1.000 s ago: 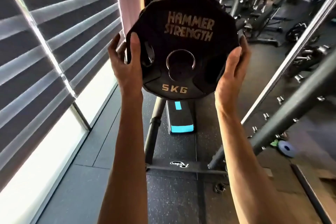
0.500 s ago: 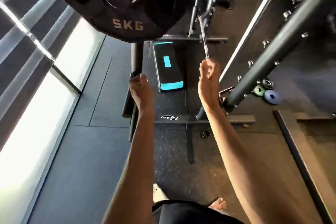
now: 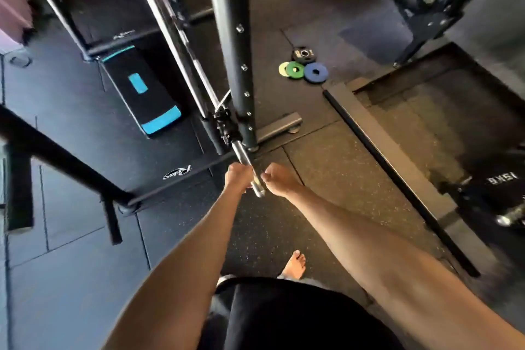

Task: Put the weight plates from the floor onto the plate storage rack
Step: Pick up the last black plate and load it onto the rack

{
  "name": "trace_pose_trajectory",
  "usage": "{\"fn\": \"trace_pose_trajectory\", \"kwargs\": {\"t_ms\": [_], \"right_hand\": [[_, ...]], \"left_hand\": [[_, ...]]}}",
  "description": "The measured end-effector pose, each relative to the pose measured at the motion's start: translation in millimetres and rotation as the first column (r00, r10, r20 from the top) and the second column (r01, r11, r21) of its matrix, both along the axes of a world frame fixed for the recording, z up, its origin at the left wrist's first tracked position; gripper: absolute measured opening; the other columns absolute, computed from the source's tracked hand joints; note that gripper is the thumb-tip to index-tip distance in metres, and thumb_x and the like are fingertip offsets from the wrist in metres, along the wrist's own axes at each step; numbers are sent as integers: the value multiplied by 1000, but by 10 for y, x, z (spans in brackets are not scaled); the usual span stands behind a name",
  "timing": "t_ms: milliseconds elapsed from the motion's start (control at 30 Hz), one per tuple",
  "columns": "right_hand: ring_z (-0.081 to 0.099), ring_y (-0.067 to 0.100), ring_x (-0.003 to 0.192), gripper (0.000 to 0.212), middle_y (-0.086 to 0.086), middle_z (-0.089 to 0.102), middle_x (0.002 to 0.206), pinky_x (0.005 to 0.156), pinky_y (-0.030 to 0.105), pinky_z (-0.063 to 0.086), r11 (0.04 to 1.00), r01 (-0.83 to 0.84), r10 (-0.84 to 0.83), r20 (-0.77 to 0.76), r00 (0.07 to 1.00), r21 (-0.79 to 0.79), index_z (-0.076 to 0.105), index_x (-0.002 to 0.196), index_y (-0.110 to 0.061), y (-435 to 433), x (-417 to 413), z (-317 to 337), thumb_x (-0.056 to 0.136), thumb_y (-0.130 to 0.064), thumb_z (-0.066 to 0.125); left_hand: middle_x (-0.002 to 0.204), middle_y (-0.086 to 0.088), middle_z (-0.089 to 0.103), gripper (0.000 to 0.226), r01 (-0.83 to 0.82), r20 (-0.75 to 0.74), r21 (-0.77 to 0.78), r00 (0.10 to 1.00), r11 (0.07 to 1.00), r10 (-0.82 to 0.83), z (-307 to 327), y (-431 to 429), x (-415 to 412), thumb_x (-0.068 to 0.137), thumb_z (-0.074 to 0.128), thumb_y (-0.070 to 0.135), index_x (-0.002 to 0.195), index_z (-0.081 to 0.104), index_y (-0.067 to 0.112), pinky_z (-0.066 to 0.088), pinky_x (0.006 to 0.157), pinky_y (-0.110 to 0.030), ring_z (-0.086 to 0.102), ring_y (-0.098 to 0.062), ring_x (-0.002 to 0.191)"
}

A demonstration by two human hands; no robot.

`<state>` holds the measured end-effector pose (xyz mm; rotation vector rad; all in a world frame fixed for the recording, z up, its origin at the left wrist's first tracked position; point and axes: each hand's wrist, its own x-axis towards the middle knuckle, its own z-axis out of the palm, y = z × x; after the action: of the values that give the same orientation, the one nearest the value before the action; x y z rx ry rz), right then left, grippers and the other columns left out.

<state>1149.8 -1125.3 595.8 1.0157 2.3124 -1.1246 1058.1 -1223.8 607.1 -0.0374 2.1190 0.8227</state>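
Several small weight plates lie together on the rubber floor: a black one (image 3: 304, 53), a yellow one (image 3: 283, 69), a green one (image 3: 295, 69) and a blue one (image 3: 316, 72). My left hand (image 3: 238, 179) and my right hand (image 3: 279, 182) hang low, well short of them, with loosely curled fingers and nothing in them. A chrome bar end (image 3: 257, 187) crosses the view between the two hands. The dark rack upright (image 3: 230, 37) with bolts along its side rises just beyond. The 5 kg plate is out of view.
A black step platform with teal ends (image 3: 142, 91) lies left of the upright. At the right edge a black 15 kg plate (image 3: 500, 182) sits on a bar beside a lifting platform with a raised rim (image 3: 397, 156). My bare foot (image 3: 296, 264) is on the floor below.
The 5 kg plate left my hands at the rack and is out of sight. Both arms dropped, and my view swung down and right towards the small plates.
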Motion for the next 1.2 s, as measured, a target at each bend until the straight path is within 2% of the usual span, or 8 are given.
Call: {"fn": "trace_pose_trajectory", "kwargs": {"t_ms": [100, 167, 233, 433, 600, 733, 967, 1200], "right_hand": [[59, 26, 81, 41, 17, 56, 83, 67, 30, 35, 999, -33, 29, 127, 992, 25, 38, 66, -13, 595, 528, -258, 100, -35, 46], [65, 34, 103, 34, 21, 66, 110, 79, 34, 46, 1000, -19, 14, 199, 980, 22, 59, 95, -7, 960, 787, -339, 101, -37, 43], [59, 36, 118, 40, 19, 60, 129, 94, 39, 48, 998, -25, 12, 240, 971, 51, 55, 124, -4, 1316, 964, -363, 103, -36, 41], [59, 35, 120, 39, 19, 61, 129, 95, 39, 48, 996, -21, -10, 339, 941, 87, 54, 127, -5, 2401, 1106, -486, 104, -32, 38], [63, 33, 110, 39, 17, 65, 119, 89, 39, 50, 999, 10, -27, 375, 927, 47, 62, 114, -3, 3318, 847, -569, 103, -33, 40], [60, 25, 84, 33, 10, 57, 80, 76, 33, 48, 999, 4, -23, 368, 929, 52, 45, 71, -18, 4046, 465, -546, 100, -32, 44], [63, 33, 111, 31, 18, 67, 114, 89, 34, 47, 1000, -29, 27, 299, 954, 2, 60, 116, -2, 5100, -434, -475, 101, -25, 44], [64, 36, 105, 41, 19, 67, 110, 85, 40, 52, 989, -139, 145, 295, 944, -44, 64, 103, -4, 6366, -1363, -1057, 91, -34, 39]], "left_hand": [[82, -18, 73, 27, 272, 23, -59, 962, 961, -271, -80, 520, 439, 88, 48, 21, 82, 67, 2, 55, 59, -30, 74, -33, 80], [82, -20, 72, 28, 421, 26, -77, 907, 904, -420, -113, 819, 633, 93, 46, 23, 78, 64, 6, 57, 65, -37, 73, -35, 84], [92, -22, 73, 29, 513, 44, -109, 858, 851, -511, -170, 1132, 683, 94, 47, 25, 90, 65, 2, 57, 78, -42, 72, -33, 89], [108, -21, 71, 33, 719, 80, -188, 690, 669, -719, -475, 2183, 426, 96, 49, 29, 110, 62, 1, 50, 74, -31, 69, -32, 98], [122, -18, 65, 36, 762, 81, -216, 637, 610, -767, -640, 3147, 60, 99, 47, 29, 120, 60, 5, 49, 90, -36, 63, -32, 111], [128, -15, 63, 34, 776, 89, -206, 622, 596, -778, -698, 3812, -301, 99, 47, 28, 120, 60, 5, 47, 94, -36, 59, -31, 117], [128, -17, 61, 34, 770, 81, -206, 628, 604, -774, -696, 4786, -1023, 99, 45, 27, 119, 62, 4, 45, 95, -35, 57, -32, 118], [129, -19, 60, 32, 701, 76, -262, 700, 663, -710, -769, 5832, -1897, 100, 46, 22, 122, 59, 4, 45, 94, -34, 57, -34, 119]]}}
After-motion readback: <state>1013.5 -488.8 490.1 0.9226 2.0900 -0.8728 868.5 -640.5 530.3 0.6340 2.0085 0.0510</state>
